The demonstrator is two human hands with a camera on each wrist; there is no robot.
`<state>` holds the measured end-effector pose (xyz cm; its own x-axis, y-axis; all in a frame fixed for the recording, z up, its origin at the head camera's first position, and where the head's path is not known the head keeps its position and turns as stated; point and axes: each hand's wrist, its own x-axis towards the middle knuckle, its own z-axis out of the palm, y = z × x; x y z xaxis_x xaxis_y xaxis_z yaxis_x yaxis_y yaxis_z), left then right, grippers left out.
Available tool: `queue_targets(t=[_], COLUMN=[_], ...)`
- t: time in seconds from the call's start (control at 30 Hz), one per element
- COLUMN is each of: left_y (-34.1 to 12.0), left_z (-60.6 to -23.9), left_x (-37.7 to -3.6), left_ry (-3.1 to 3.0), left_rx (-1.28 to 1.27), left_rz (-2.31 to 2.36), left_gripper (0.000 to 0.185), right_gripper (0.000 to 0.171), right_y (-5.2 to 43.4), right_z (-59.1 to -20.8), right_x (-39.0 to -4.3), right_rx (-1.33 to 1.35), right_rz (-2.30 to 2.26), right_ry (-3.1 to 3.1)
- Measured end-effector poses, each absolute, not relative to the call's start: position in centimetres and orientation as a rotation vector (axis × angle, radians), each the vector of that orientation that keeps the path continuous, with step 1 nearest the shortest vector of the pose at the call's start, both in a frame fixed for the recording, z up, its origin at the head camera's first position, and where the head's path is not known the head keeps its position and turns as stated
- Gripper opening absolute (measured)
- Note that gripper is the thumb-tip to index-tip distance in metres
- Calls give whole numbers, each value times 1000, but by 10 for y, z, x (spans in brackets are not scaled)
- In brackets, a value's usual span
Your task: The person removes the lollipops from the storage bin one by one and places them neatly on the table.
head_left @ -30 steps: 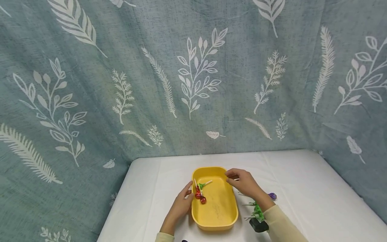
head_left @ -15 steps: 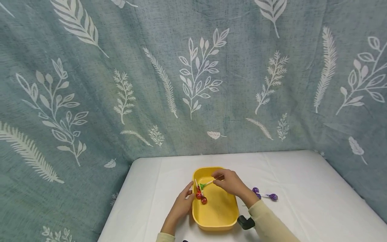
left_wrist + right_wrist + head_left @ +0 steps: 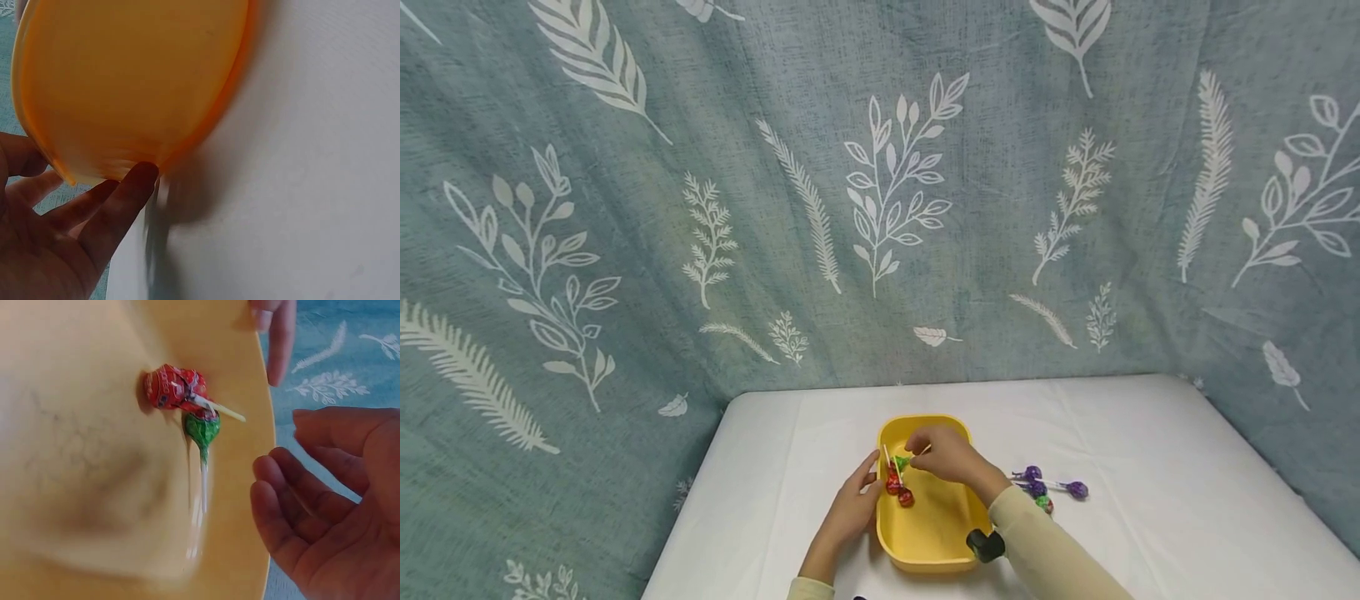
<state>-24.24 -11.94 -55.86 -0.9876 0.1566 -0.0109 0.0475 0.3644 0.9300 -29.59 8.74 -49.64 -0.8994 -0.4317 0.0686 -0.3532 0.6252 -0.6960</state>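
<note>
I see a white-covered table (image 3: 1150, 467) set against a teal curtain (image 3: 625, 208) printed with pale leaves. The yellow tray (image 3: 936, 554) sits near the front edge. My left hand (image 3: 850, 508) lies open, fingers straight against the tray's outer wall; the left wrist view shows those fingertips (image 3: 140, 178) touching it. My right hand (image 3: 943, 454) hovers over the tray, fingers relaxed and empty in the right wrist view. There the green lollipop (image 3: 201, 428) lies beside the red ones (image 3: 172, 387), its stick running lengthwise away from them. Purple lollipops (image 3: 1048, 483) lie on the table right of the tray.

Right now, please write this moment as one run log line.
left hand: touches yellow tray | right hand: open over tray | green lollipop: beside red lollipops
</note>
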Motion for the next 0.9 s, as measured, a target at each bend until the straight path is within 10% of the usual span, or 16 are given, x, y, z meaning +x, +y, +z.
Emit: queue_targets(t=[0.9], left_y=[-121], left_z=[-558], left_x=[-242], left_ry=[2448], left_rx=[269], left_rz=[1781], left_gripper=[54], right_gripper=[30], right_y=[58], right_z=[-518], right_x=[-299], right_rx=[-514], right_rz=[-815], right_ry=[2668])
